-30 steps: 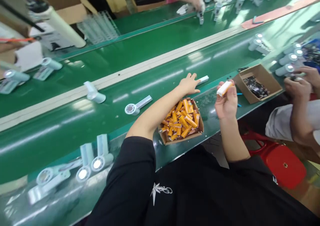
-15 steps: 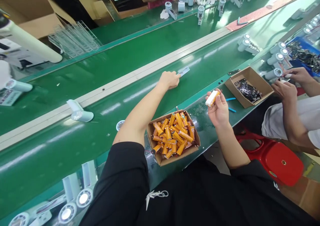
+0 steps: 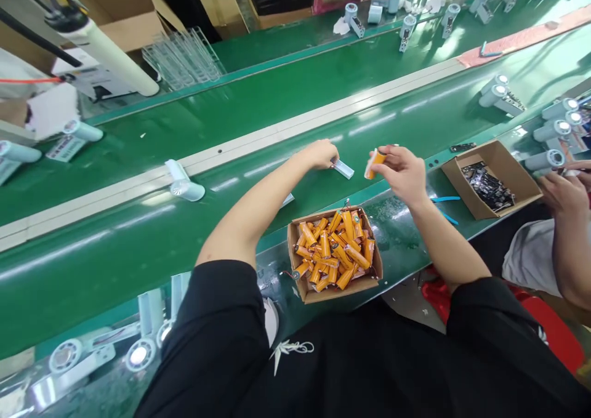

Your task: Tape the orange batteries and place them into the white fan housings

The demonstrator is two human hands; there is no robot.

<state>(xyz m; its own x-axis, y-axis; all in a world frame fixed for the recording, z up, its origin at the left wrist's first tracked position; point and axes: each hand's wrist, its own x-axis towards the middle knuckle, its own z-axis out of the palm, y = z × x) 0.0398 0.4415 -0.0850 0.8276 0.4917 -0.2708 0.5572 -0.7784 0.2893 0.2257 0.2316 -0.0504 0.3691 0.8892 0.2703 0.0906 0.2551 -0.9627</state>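
Observation:
Over the green belt, my left hand [image 3: 322, 154] is closed around one end of a pale blue plastic housing [image 3: 343, 169], whose other end points right. My right hand [image 3: 407, 173] pinches an orange cylindrical battery [image 3: 377, 160] with a white strip along its side. The battery is tilted, and a small gap separates it from the housing. Below my hands, a cardboard box [image 3: 339, 295] on the bench's near edge is heaped with similar orange batteries. Another pale piece [image 3: 287, 200] is mostly hidden behind my left forearm.
To the right are blue-handled pliers [image 3: 446, 199] and a cardboard box [image 3: 473, 202] of small dark parts. A co-worker's hands [image 3: 563, 190] work beyond it. Pale blue fan-like units [image 3: 187, 189] lie on the belt, with several more at lower left [image 3: 141, 354].
My right hand has turned over and brought the battery closer to the housing. My left hand has drawn the housing nearer, its free end now angled downward. The camera view has shifted left.

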